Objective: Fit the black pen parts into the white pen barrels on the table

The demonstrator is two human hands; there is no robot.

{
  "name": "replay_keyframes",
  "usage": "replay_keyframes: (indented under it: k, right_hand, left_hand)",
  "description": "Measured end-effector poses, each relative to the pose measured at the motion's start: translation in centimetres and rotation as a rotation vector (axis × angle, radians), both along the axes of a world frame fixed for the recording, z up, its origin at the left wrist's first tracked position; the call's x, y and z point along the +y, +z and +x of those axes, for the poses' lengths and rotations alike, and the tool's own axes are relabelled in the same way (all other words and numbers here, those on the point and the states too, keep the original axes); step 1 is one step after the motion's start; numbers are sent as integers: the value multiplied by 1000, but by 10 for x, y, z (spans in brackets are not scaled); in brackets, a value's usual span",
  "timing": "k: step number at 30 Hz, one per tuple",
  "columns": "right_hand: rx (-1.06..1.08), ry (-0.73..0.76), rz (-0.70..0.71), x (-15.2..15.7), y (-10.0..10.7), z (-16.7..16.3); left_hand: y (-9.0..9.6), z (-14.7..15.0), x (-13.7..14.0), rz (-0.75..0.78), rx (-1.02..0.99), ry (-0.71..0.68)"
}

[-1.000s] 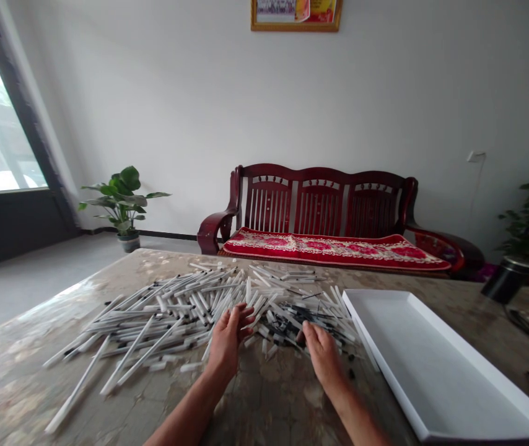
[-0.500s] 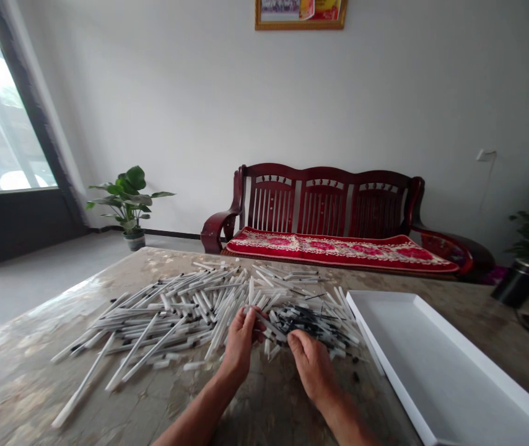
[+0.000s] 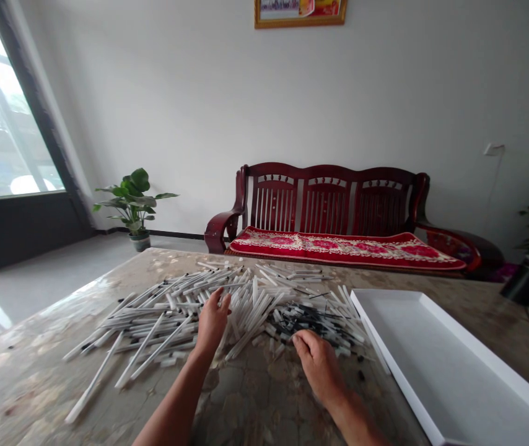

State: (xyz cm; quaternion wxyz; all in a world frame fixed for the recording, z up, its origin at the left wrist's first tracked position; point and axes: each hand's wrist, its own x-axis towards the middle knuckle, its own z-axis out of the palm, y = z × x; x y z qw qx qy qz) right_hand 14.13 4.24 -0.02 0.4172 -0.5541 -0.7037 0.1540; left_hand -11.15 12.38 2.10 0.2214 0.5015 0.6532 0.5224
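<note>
A heap of slim white pen-like tubes (image 3: pixel 153 328), several with black ends, spreads across the table in front of me. Over its middle, my left hand (image 3: pixel 212 319) reaches out with thumb and fingers apart, and nothing shows between them. A cluster of small black pieces (image 3: pixel 308 319), mixed with short whitish ones, lies at the heap's right side. Just in front of that cluster rests my right hand (image 3: pixel 318 362), its fingers curled in and the thumb pressed against them. Whatever may be inside that hand is hidden.
To the right stands a shallow white tray (image 3: pixel 388 371) on the marbled table (image 3: pixel 246 396). A black cylindrical pot (image 3: pixel 527 279) is at the far right. Beyond the table are a dark red wooden bench (image 3: pixel 329 204) and a potted plant (image 3: pixel 139 238).
My left hand has let go of a white tube and moved left over the heap, its fingers spreading. The right hand keeps its place and stays closed. The view has shifted slightly.
</note>
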Motion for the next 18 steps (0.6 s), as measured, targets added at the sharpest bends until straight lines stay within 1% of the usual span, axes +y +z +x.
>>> replay_keyframes:
  k: [3,5,7,8,10,12,14,18]
  right_hand:
    - [-1,-4,19,1,-2,1]
    - [1,-2,31,1,-3,1]
    - [4,-1,38,1,-3,1]
    - [4,-1,39,1,-2,1]
    - [0,-1,39,1,-2,1]
    - [-4,1,37,1,-2,1]
    - [-7,2,40,0,-2,1]
    - [4,-1,61,1,-3,2]
  left_hand:
    - [10,-8,-3,22,-70,-3]
    - [20,-18,-10,15,9,74]
    - [30,-31,-19,-46,243,217]
    - [34,-38,-24,-105,372,276]
    - [38,-51,-32,-240,580,323]
    - [38,-62,-38,-366,725,314]
    - [35,-69,-40,-465,818,285]
    - [31,-76,-39,-601,873,223]
